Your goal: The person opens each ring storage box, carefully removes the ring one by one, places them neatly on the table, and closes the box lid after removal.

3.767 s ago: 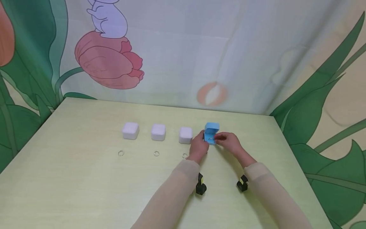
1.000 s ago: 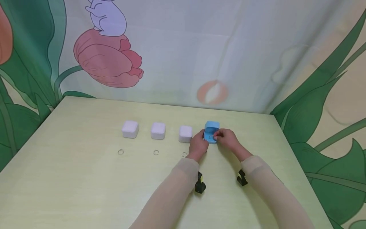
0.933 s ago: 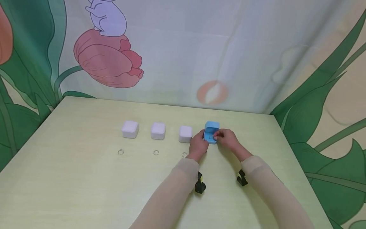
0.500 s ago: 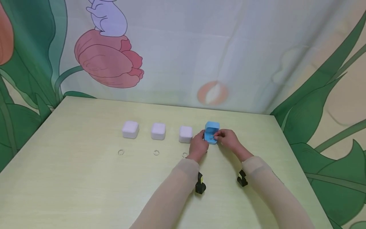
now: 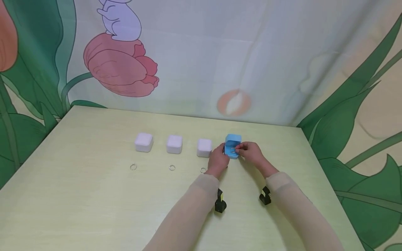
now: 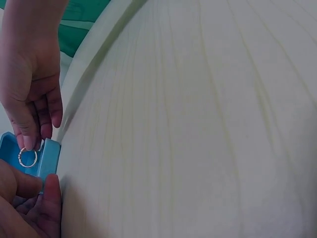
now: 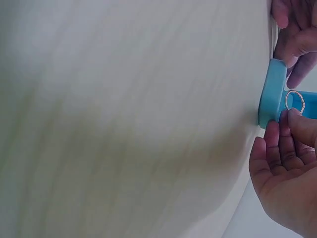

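A light-blue ring box (image 5: 233, 138) stands on the table with its lid raised. My left hand (image 5: 218, 160) grips the box's left side, thumb and fingers around its base. From the right, my right hand (image 5: 250, 152) reaches into the box and pinches a ring (image 7: 295, 101) between thumb and forefinger. In the left wrist view the ring (image 6: 27, 157) stands upright over the insert of the box (image 6: 48, 158); how deep it sits cannot be told.
Left of the blue box stand three closed pale-lilac boxes (image 5: 143, 142) in a row. In front of each lies a ring, such as the leftmost ring (image 5: 133, 167); the rightmost ring (image 5: 202, 170) lies close to my left wrist. A printed curtain (image 5: 188, 69) hangs behind the table (image 5: 94, 202).
Compared with the earliest frame, my right fingers have shifted slightly at the ring, which now looks more upright. My left hand has kept its grip on the box.
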Available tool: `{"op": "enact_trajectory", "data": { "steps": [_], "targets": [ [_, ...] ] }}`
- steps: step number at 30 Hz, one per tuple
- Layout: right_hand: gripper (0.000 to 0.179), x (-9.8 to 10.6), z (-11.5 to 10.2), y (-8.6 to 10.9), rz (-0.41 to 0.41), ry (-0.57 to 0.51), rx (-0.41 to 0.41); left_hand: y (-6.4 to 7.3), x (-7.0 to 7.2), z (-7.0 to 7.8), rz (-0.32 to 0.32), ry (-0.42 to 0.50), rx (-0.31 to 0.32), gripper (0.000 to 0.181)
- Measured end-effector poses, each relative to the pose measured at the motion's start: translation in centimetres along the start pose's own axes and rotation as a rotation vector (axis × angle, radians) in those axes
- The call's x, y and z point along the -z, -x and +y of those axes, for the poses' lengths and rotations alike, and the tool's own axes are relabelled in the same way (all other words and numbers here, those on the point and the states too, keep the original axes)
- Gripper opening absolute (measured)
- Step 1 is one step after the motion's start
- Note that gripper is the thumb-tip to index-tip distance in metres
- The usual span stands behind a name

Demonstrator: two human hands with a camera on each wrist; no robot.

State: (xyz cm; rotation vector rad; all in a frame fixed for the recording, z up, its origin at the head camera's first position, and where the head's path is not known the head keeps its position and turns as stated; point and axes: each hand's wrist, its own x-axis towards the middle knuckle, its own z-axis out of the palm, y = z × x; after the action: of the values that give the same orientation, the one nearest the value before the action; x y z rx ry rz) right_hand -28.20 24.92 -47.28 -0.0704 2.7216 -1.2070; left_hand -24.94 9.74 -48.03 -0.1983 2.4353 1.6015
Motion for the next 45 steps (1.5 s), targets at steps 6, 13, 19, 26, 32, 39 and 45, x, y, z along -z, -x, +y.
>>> {"op": "enact_trajectory", "data": {
  "steps": [6, 13, 19, 26, 32, 39, 45],
  "targets": [
    [0.025, 0.4, -0.3, 0.2, 0.0, -0.06, -0.014, -0.2, 0.0, -0.1, -0.005, 0.02, 0.006, 0.059],
    [0.026, 0.9, -0.6, 0.4, -0.011, -0.112, -0.005, -0.2, 0.0, 0.1, 0.001, 0.016, 0.0, 0.058],
    [0.029, 1.5, -1.5, 1.1, -0.026, -0.114, -0.027, -0.2, 0.1, 0.3, 0.004, -0.029, -0.008, 0.056],
    [0.032, 1.9, -1.6, 2.0, -0.036, -0.095, -0.062, 0.1, 0.4, 0.6, -0.001, -0.086, -0.02, 0.054],
    [0.033, 2.0, -1.5, 2.8, -0.065, -0.113, -0.101, 0.3, 0.3, 0.6, 0.021, -0.099, -0.036, 0.054],
    [0.032, 1.8, -1.4, 3.5, -0.072, -0.159, -0.132, 0.2, 0.1, 0.4, 0.028, -0.109, -0.032, 0.054],
    [0.03, 1.1, -1.1, 3.8, -0.072, -0.157, -0.173, 0.6, 0.2, 0.6, 0.042, -0.082, -0.019, 0.055]
  ]
}}
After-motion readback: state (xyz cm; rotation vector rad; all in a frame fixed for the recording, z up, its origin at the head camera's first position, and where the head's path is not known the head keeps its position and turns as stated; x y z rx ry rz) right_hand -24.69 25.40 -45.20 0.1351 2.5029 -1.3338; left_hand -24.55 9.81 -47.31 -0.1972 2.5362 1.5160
